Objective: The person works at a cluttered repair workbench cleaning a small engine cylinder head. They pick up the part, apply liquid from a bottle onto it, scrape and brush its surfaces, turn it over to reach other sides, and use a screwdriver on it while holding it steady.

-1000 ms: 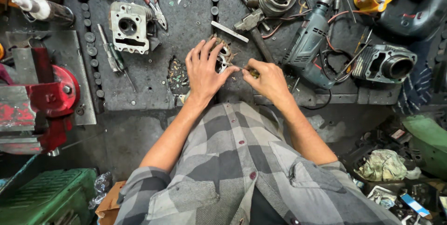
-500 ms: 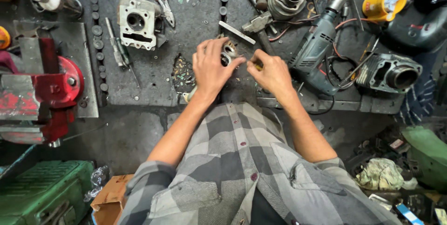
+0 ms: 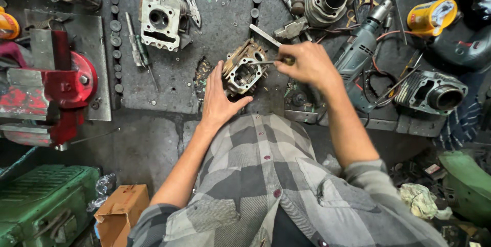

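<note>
Left hand point(image 3: 219, 101) now cups small engine head point(image 3: 245, 68), newly tilted up; right hand point(image 3: 307, 63) pinches thin tool point(image 3: 273, 62) into it — probing begun.

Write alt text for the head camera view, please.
Seen from above, a person's left hand steadies a small engine cylinder head on a cluttered workbench while the right hand works a screwdriver into it; a red vise stands at left.
</note>
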